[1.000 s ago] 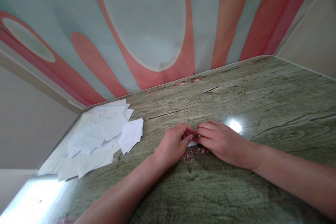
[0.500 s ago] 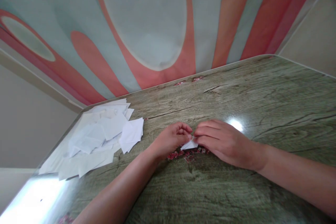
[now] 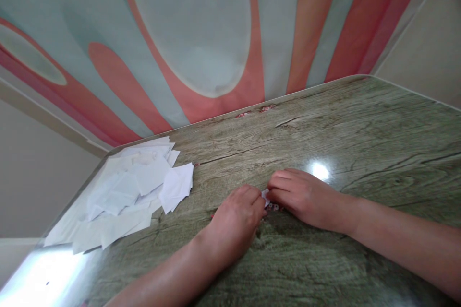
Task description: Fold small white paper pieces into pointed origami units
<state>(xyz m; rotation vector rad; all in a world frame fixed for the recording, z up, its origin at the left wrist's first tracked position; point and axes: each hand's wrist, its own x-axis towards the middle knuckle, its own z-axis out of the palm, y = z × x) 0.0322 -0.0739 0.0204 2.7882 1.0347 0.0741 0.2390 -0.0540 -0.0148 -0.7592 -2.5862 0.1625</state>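
Note:
Between my two hands is a small folded piece of white paper (image 3: pixel 265 196), mostly covered by fingers. My left hand (image 3: pixel 239 216) is closed on its left side, knuckles up, with the fingertips hidden underneath. From the right, my right hand (image 3: pixel 300 196) pinches the paper, its fingers bent together. Both hands rest low over the wood-patterned table (image 3: pixel 324 264), on a patch of printed red and white flowers (image 3: pixel 275 207).
A spread heap of white paper sheets (image 3: pixel 118 192) lies on the table's left side. Beside it sits a small stack of white paper pieces (image 3: pixel 177 187). A wall with a coral and grey-green pattern (image 3: pixel 223 100) borders the table's far edge.
My left hand has turned over so its back faces up, and it now covers more of the paper. My right hand stays nearly in place. The view has shifted slightly.

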